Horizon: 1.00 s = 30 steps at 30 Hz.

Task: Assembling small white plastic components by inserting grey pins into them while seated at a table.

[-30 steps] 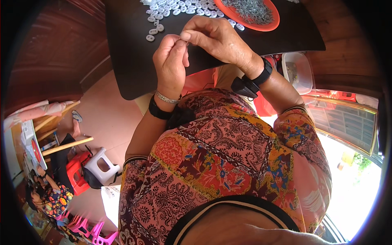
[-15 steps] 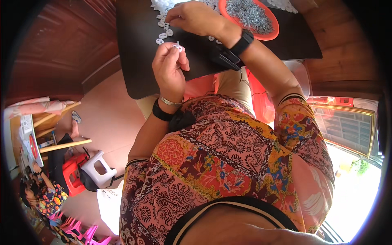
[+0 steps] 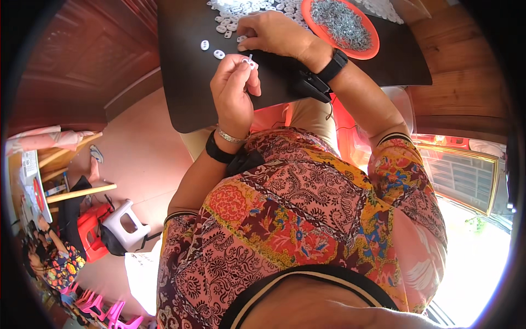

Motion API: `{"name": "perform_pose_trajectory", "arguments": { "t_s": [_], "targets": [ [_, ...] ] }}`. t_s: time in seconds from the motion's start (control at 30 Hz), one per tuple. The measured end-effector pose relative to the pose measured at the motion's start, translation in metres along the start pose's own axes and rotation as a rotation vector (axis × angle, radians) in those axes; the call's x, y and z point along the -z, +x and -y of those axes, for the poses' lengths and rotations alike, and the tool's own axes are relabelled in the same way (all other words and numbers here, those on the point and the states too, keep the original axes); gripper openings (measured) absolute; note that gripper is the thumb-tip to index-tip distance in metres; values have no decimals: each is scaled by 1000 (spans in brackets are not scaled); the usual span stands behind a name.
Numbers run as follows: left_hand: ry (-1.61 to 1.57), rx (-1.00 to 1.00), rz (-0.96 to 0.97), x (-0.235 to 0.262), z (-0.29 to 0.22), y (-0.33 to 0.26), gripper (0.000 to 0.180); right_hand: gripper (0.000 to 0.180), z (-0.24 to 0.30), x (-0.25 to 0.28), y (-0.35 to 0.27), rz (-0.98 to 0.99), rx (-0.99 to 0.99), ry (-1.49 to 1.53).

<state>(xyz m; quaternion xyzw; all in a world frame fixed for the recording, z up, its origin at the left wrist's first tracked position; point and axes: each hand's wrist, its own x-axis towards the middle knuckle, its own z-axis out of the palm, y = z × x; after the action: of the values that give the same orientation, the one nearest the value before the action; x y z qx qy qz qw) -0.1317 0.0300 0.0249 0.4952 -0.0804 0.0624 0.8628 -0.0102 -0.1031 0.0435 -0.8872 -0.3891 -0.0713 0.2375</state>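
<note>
Both hands work over a dark board [image 3: 186,82] resting on the person's lap; left hand [image 3: 234,90] is raised just above the board, fingers curled in and thumb pressed to forefinger, pinching a small white plastic piece [image 3: 250,61] at the fingertips; the piece is flat and oblong, its long axis tilted up and away from the person, with a thin pale stub standing off its upper end; detail beyond that is too small to tell. Right hand [image 3: 272,34] lies further out on the board, palm down, fingers bent and tips resting at the near edge of a heap of white pieces [image 3: 241,7]; whether anything is held under those fingers cannot be told. Two loose white pieces [image 3: 212,49] of the same kind, small ovals with holes, lie flat on the board just left of the hands, apart from the heap. An orange round tray [image 3: 318,28] sits on the board to the right of the right hand, holding a mound of small grey metal parts [image 3: 339,22], dull and granular in look. The board is matte, smooth, rectangular with a rounded near corner. Each wrist carries a black band; the left also a thin metal bracelet [image 3: 230,136].
</note>
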Motion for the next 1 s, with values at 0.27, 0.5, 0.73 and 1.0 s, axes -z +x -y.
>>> {"name": "perform_pose_trajectory", "arguments": {
  "t_s": [0.27, 0.5, 0.73, 1.0],
  "targets": [
    [22, -12, -4, 3, -2, 0, 15, 19, 11, 5, -11, -40, 47, -132],
    [41, -9, -17, 4, -3, 0, 15, 16, 18, 10, -18, -98, 55, -245],
    [4, -32, -28, 4, -3, 0, 15, 18, 22, 48, -29, -132, 16, 28],
    [-41, -66, -47, 4, -1, 0, 13, 16, 9, 31, -31, -66, 138, -51]
  ]
}}
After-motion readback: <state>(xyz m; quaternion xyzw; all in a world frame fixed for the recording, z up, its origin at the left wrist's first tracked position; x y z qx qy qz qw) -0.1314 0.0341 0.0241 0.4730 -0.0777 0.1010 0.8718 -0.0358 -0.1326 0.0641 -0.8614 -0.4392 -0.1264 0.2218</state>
